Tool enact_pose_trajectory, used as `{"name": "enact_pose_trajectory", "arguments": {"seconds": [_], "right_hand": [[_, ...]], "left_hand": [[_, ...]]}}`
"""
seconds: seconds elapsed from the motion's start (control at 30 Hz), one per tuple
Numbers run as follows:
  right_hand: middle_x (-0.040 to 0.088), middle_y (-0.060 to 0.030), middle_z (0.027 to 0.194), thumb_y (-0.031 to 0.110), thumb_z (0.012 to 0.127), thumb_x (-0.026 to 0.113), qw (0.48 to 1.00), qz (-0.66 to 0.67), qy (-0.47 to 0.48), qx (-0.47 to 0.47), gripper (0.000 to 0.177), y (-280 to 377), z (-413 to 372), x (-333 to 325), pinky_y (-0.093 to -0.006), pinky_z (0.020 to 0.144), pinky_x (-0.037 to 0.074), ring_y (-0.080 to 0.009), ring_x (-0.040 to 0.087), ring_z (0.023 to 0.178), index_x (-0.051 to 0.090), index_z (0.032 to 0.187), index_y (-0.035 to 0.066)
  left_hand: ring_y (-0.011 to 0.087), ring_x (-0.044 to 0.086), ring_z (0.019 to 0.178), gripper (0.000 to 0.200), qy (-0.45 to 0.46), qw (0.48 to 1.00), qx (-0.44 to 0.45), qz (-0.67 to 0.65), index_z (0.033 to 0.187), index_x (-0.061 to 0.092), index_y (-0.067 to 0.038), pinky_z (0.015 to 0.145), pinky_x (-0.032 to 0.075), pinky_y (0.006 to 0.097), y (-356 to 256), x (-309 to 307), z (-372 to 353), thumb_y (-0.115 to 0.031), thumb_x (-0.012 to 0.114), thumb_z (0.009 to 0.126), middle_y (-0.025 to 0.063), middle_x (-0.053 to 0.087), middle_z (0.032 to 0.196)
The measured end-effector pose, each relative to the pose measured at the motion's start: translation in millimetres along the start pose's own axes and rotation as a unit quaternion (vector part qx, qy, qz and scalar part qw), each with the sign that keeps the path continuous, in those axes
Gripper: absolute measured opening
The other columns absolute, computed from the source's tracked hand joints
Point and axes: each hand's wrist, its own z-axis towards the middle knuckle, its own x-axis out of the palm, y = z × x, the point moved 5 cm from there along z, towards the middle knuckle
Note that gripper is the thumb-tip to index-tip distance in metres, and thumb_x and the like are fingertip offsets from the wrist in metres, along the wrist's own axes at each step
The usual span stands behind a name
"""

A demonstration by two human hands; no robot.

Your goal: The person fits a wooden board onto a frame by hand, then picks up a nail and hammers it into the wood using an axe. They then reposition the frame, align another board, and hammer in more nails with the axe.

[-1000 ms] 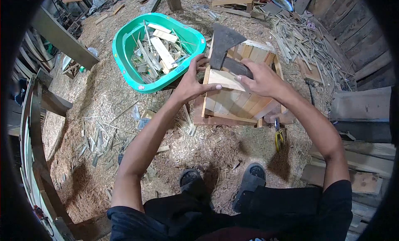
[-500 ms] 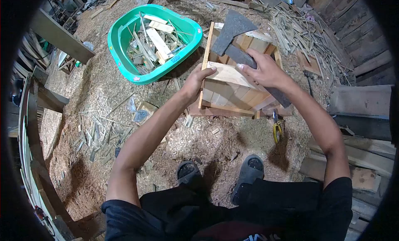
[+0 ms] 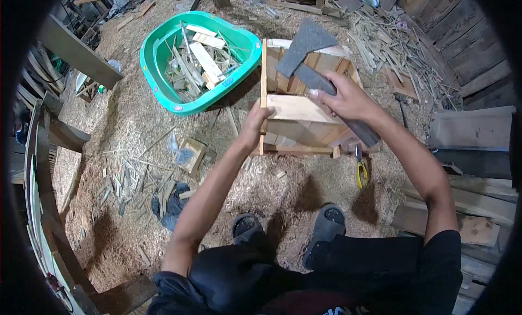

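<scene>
My right hand [image 3: 346,100] is closed round the handle of an axe [image 3: 308,46], whose dark head points away and to the left. The axe lies above a slatted wooden crate [image 3: 304,131] standing on the floor. My left hand [image 3: 254,125] grips the crate's left front corner, its thumb on the front end of a pale top board [image 3: 302,107] and the other fingers largely hidden behind the side strip. Yellow-handled pliers [image 3: 362,173] lie on the floor just right of the crate's near edge.
A green plastic tub [image 3: 187,105] holding wood offcuts stands left of the crate. Scrap slats [image 3: 380,48] are heaped along the right wall, and planks [image 3: 478,206] are stacked at the right. Shavings cover the floor, with a dark plastic bag [image 3: 173,206] at the left.
The crate's left side has swung and shifted a little to the left, and my left hand has dropped slightly along its corner. The axe stays in my right hand, nearly in the same place.
</scene>
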Motion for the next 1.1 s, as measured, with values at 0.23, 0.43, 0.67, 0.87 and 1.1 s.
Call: {"name": "enact_pose_trajectory", "arguments": {"seconds": [0.23, 0.43, 0.67, 0.87, 1.1], "right_hand": [[0.064, -0.0302, 0.109, 0.023, 0.094, 0.065, 0.996, -0.079, 0.046, -0.012, 0.04, 50.6, -0.9, -4.9, -0.0484, 0.089, 0.049, -0.0439, 0.063, 0.106, 0.053, 0.12, -0.004], [0.066, -0.0294, 0.097, 0.017, 0.094, 0.065, 0.991, -0.112, 0.073, -0.01, 0.034, 64.7, 4.9, 6.5, -0.0501, 0.079, 0.049, -0.0474, 0.064, 0.095, 0.052, 0.12, -0.001], [0.065, -0.03, 0.09, 0.019, 0.094, 0.063, 0.996, -0.072, 0.048, -0.008, 0.03, 70.6, 9.7, 3.1, -0.052, 0.075, 0.05, -0.048, 0.066, 0.089, 0.054, 0.116, 0.0], [0.066, -0.0291, 0.1, 0.019, 0.094, 0.063, 0.99, -0.114, 0.078, 0.031, 0.037, 73.7, 3.6, 4.1, -0.0499, 0.08, 0.052, -0.0481, 0.066, 0.095, 0.055, 0.123, -0.002], [0.068, -0.0303, 0.094, 0.019, 0.095, 0.062, 0.997, -0.08, 0.021, -0.005, 0.029, 77.6, 7.6, -1.4, -0.0506, 0.079, 0.052, -0.0481, 0.067, 0.091, 0.054, 0.113, -0.003]], "left_hand": [[0.0212, 0.053, 0.116, 0.053, 0.014, 0.999, -0.024, -0.044, 0.134, 0.048, -0.002, 0.102, 0.041, 0.0363, 0.7, -1.6, 4.7, -0.032, 0.052, 0.091, 0.0113, 0.057, 0.126], [0.0178, 0.055, 0.108, 0.048, 0.007, 0.995, -0.085, -0.06, 0.129, 0.053, -0.003, 0.093, 0.043, 0.0312, 11.8, -11.3, 10.4, -0.031, 0.051, 0.089, 0.0083, 0.058, 0.119], [0.0175, 0.056, 0.107, 0.048, -0.008, 0.994, -0.067, -0.082, 0.129, 0.053, -0.004, 0.091, 0.043, 0.0293, -3.0, 1.7, 4.5, -0.031, 0.051, 0.088, 0.007, 0.059, 0.12], [0.02, 0.056, 0.11, 0.045, 0.002, 0.996, -0.058, -0.069, 0.125, 0.055, -0.003, 0.099, 0.042, 0.0343, 7.3, -5.4, 10.3, -0.032, 0.05, 0.089, 0.007, 0.059, 0.117], [0.0193, 0.055, 0.11, 0.044, -0.006, 0.999, -0.029, -0.045, 0.123, 0.055, -0.003, 0.098, 0.042, 0.0334, 6.4, -3.9, 11.0, -0.031, 0.049, 0.09, 0.0075, 0.058, 0.115]]}}
